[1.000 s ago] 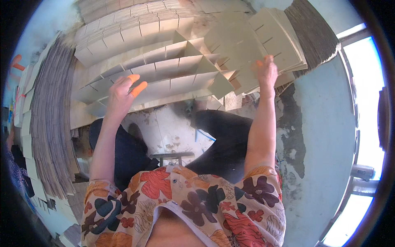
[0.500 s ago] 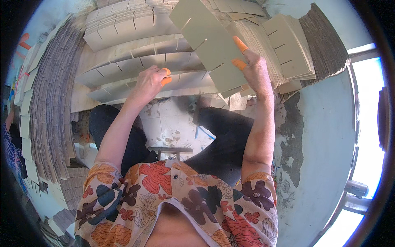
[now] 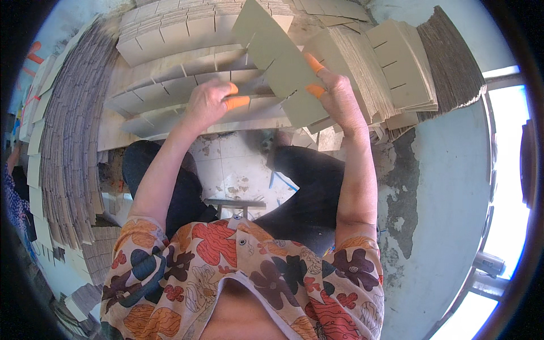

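Now my right hand pinches 1 slotted cardboard sheet at its lower edge, tilted so its slots face the upright dividers. My left hand, fingers curled shut, steadies 1 divider just beside it.

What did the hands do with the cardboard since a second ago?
The right hand took a slotted cardboard piece off the pile and lifted it toward the middle. The left hand closed and moved in to meet it, touching its lower edge. The cardboard stacks and the seated legs stayed put.
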### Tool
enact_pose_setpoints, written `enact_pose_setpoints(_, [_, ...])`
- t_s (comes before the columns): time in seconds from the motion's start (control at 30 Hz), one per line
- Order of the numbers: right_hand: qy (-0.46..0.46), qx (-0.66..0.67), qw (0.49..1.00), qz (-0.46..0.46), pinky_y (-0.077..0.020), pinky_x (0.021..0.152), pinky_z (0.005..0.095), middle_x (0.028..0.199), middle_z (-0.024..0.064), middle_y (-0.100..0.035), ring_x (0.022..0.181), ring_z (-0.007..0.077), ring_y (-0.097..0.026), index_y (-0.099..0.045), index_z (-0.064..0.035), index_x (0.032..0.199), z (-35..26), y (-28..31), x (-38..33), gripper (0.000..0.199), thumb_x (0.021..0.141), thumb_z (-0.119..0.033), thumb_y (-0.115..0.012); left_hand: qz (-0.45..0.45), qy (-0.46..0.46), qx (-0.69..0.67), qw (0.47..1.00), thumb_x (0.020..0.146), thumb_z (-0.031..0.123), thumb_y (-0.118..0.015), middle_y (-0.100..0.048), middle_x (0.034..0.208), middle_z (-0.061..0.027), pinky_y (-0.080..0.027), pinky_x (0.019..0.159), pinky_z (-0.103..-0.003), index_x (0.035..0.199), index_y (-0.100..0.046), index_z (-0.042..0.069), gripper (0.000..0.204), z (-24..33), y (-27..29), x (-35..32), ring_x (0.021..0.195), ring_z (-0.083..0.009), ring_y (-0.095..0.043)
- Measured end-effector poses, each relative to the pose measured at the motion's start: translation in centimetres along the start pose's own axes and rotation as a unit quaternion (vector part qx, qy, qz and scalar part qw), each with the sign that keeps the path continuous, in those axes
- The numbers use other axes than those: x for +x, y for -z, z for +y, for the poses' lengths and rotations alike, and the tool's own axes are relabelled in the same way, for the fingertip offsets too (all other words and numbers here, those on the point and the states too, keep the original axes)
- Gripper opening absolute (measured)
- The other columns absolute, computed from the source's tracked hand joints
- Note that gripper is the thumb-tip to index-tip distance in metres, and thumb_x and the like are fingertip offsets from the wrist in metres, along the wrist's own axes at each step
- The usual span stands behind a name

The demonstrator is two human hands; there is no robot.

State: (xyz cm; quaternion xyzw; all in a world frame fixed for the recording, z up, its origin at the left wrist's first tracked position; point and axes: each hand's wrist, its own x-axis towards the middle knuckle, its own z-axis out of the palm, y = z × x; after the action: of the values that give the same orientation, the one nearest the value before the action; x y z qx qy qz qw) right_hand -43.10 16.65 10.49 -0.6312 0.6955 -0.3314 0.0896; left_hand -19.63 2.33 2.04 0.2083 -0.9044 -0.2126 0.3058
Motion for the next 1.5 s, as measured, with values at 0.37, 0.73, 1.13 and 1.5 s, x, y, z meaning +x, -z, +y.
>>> enact_pose_setpoints(0.37, [0.004,-0.061,0.994,-0.087,-0.0488,0.077,0.0408,0.104,0.024,-0.061,0.09,0.037,-0.061,-0.048,-0.006,0.13,0.9,-3.6,0.3,0.059,0.074,0.003,-0.063,-0.048,0.101,0.081,0.99,0.076,0.011,-0.07,-0.063,0.081,-0.0181,-0.048,0.067,-0.044,0.09,-0.06,0.004,0.018,-5.3,-1.7,3.4,0.078,-0.0377,-0.06])
enact_pose_setpoints(0.73, [0.009,-0.042,0.992,-0.122,-0.0481,0.081,0.0422,0.113,0.0231,-0.058,0.097,0.0386,-0.059,-0.039,-0.0088,0.137,0.8,-2.9,-0.2,0.072,0.072,0.007,-0.064,-0.069,0.062,0.073,0.993,0.075,0.008,-0.067,-0.059,0.075,-0.0206,-0.046,0.065,-0.045,0.082,-0.057,0.002,0.014,-5.6,-1.0,3.7,0.075,-0.039,-0.058])
enact_pose_setpoints(1.13, [0.015,-0.089,0.99,-0.112,-0.0483,0.072,0.0445,0.092,0.0241,-0.062,0.082,0.038,-0.061,-0.032,-0.0098,0.141,1.2,-2.8,-0.2,0.079,0.069,0.007,-0.06,-0.113,-0.011,0.036,0.993,0.076,0.024,-0.072,-0.063,0.083,-0.014,-0.048,0.068,-0.04,0.088,-0.063,0.004,0.024,0.4,-1.9,2.3,0.082,-0.0315,-0.061])
enact_pose_setpoints(1.5, [0.022,-0.026,0.993,-0.115,-0.0483,0.079,0.0406,0.1,0.0234,-0.062,0.092,0.0368,-0.061,-0.033,-0.0089,0.141,2.3,-3.0,-0.3,0.079,0.07,0.008,-0.062,-0.121,-0.001,0.009,0.993,0.077,0.019,-0.07,-0.06,0.071,-0.0168,-0.046,0.059,-0.043,0.078,-0.059,0.003,0.019,-0.4,-2.5,1.7,0.068,-0.0353,-0.06])
